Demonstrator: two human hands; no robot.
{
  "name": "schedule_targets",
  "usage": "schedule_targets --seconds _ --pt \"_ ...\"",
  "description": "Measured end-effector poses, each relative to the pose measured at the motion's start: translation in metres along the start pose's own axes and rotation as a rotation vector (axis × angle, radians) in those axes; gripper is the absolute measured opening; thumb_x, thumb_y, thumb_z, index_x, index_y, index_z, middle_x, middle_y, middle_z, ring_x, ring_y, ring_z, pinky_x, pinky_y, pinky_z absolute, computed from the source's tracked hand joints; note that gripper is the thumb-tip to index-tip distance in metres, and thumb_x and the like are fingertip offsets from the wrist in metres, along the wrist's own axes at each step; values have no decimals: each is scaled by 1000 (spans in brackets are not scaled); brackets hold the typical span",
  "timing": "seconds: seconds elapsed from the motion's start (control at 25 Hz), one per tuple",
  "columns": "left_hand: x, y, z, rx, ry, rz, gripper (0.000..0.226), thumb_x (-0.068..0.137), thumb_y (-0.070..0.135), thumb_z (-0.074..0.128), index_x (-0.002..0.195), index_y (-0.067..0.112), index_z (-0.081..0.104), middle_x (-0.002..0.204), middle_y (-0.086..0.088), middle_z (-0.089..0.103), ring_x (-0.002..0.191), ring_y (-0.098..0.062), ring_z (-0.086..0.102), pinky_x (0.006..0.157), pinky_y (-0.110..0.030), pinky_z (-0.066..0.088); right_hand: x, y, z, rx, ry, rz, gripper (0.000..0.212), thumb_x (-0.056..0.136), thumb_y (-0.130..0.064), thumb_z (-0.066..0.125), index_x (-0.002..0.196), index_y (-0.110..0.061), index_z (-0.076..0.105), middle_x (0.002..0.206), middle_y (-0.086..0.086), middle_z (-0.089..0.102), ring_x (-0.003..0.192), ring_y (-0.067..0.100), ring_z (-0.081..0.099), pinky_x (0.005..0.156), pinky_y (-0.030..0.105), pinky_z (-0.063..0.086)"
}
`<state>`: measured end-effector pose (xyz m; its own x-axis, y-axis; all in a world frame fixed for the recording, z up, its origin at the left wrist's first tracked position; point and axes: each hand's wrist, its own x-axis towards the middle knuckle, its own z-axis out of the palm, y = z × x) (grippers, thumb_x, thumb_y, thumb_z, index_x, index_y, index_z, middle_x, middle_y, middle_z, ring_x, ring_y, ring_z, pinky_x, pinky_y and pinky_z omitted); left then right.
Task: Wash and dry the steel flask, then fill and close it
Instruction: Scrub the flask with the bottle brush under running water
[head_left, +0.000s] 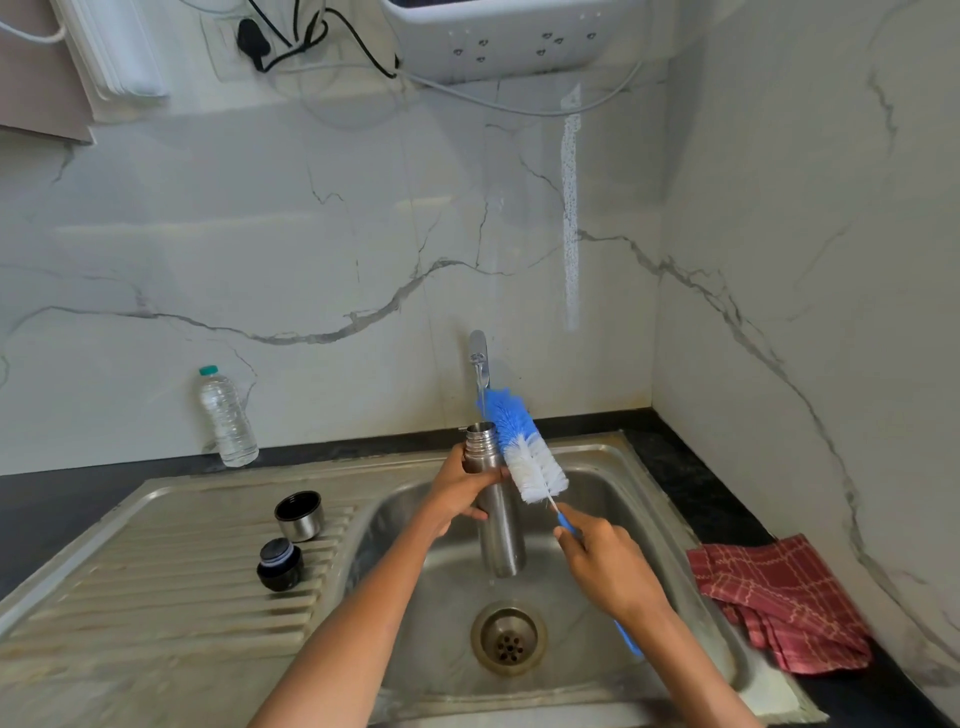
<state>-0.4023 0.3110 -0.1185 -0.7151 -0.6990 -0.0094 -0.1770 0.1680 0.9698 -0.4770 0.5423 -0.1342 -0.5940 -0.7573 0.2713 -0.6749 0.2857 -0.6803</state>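
Note:
My left hand grips the open steel flask just below its threaded neck and holds it upright over the sink basin. My right hand holds the blue handle of a bottle brush, whose blue and white bristles lie against the flask's upper right side, outside its mouth. A thin stream of water runs from the tap onto the brush tip near the flask's mouth. The steel cup lid and the black stopper stand on the ribbed drainboard to the left.
A plastic water bottle stands on the dark counter by the back wall. A red checked cloth lies on the counter right of the sink. The drain sits in the basin. A marble wall closes in on the right.

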Motion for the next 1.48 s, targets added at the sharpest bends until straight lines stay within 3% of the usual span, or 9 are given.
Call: schedule_targets --seconds 0.12,0.32,0.52,0.64,0.72,0.88,1.08,1.32,1.48 --pt "5 -2 0 -9 49 23 58 85 31 82 129 26 46 118 5 63 103 -14 66 69 -42 64 1 5 0 -101 -75 93 29 101 -30 46 125 -25 62 96 1 72 93 24 67 81 42 55" --pt "11 -8 -5 -26 99 71 56 81 34 85 126 23 53 120 -1 69 102 -10 67 76 -30 54 5 -5 5 114 8 -16 33 103 -35 49 134 -40 58 69 -7 63 62 7 59 59 27 47" --pt "13 -22 -24 -184 124 -5 73 72 36 91 131 20 50 122 -4 71 105 -22 71 79 -45 62 6 4 9 -38 -115 75 30 102 -32 48 127 -28 63 92 -3 72 87 18 67 82 43 56" --pt "13 -26 -27 -209 122 -5 76 71 36 92 133 21 52 121 -3 72 104 -22 73 73 -43 63 5 -6 10 98 -80 -46 35 102 -38 50 137 -43 54 106 -7 75 97 11 67 86 39 56" --pt "10 -25 -26 -248 131 4 68 78 30 89 133 20 50 120 -4 72 102 -22 74 71 -41 63 6 -8 14 99 -119 -34 31 102 -38 49 131 -46 57 96 -8 73 86 9 65 78 34 54" --pt "10 -25 -30 -302 130 7 65 81 25 86 132 23 47 122 -3 69 108 -22 69 76 -45 61 6 7 8 -37 -155 121 21 100 -27 48 84 -26 60 69 -3 61 67 18 60 63 34 47" --pt "11 -27 -25 -406 65 -48 58 87 22 79 135 25 48 123 -13 71 111 -33 69 77 -49 61 3 -12 16 151 -100 -49 23 102 -37 51 122 -41 62 91 -1 74 84 8 66 75 33 53" --pt "15 -28 -30 -452 141 -66 61 88 15 78 138 20 44 128 -13 64 119 -33 62 85 -56 58 1 15 7 -34 -144 219 22 99 -30 47 79 -28 57 79 0 66 77 23 64 72 40 51" --pt "14 -40 -34 -534 239 -98 66 88 12 77 142 20 40 129 -15 63 120 -35 61 88 -60 57 1 8 10 33 -133 151 17 100 -29 48 100 -31 65 81 -2 67 74 17 63 71 37 50"
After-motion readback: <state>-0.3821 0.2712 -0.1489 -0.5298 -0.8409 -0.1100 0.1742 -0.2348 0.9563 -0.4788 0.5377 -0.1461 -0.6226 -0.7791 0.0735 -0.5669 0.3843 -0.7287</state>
